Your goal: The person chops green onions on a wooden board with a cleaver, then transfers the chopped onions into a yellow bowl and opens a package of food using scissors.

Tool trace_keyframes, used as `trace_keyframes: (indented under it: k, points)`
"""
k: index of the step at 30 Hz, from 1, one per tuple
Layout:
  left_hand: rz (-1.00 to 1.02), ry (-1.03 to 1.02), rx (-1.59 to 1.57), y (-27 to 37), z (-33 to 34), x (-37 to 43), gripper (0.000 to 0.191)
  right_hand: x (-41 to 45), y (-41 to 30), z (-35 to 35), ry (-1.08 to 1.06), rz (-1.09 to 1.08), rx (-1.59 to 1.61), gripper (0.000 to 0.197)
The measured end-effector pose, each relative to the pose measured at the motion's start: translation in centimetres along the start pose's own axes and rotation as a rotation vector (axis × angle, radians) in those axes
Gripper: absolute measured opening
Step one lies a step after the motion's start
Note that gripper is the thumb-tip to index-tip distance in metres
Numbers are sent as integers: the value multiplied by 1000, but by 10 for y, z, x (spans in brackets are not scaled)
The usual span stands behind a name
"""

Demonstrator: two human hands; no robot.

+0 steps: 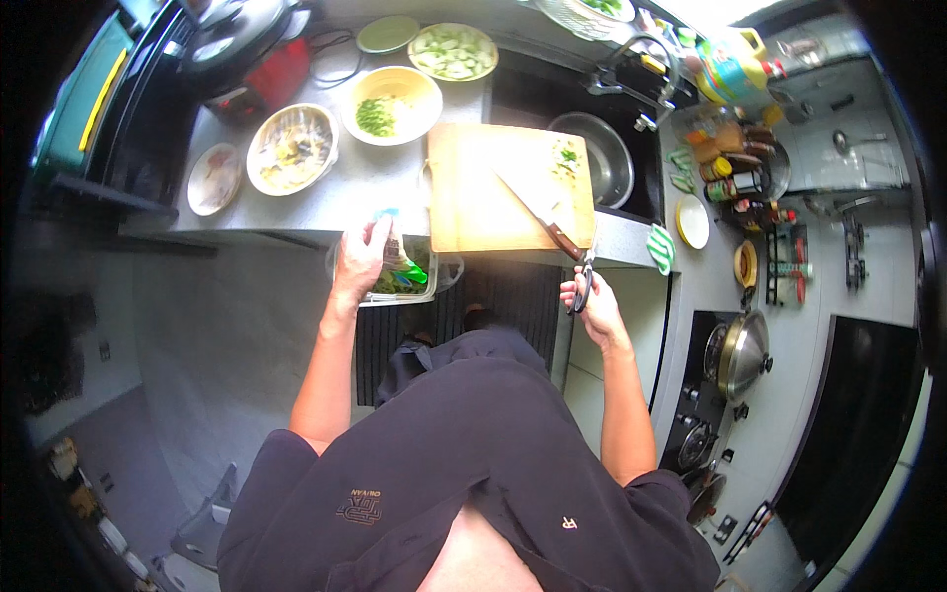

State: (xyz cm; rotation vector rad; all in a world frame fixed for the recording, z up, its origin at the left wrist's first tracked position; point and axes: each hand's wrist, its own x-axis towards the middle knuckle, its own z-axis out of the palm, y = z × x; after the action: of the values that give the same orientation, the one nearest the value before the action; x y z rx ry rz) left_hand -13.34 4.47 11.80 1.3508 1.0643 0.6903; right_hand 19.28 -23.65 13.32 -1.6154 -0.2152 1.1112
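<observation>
My left hand (359, 259) pinches the top of a small plastic packet (396, 255) with a bright green lower part. The packet hangs over a lined waste bin (399, 299) at the counter's front edge. In my right hand (603, 311) is a pair of scissors (582, 290) with black handles, pointing up towards the board's near right corner. A wooden cutting board (466, 192) lies just beyond both hands. Across it rests a kitchen knife (564, 240) with a brown handle. Chopped green and pale bits (567, 156) sit at the board's far right.
Left of the board stand a bowl of chopped greens (377, 117), a bowl of mixed food (293, 149) and a small plate (214, 180). Sliced pale green vegetable (453, 52) fills another bowl. A metal basin (618, 159) sits in the sink. To the right is a lidded pan (746, 355).
</observation>
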Motion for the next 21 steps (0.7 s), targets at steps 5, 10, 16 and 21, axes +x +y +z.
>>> trace_keyframes:
  k: [5,10,16,21]
  points:
    - [-90,26,102,17,15,4,43,-15,-2,-45,-23,-26,90,47]
    - [43,-68,-47,34,49,10,28,-11,-32,-86,41,5,182,44]
    - [52,-127,-159,56,110,32,22,36,-52,-168,161,-50,453,29]
    - [45,-40,-169,67,176,55,21,91,-68,-283,304,-214,512,27]
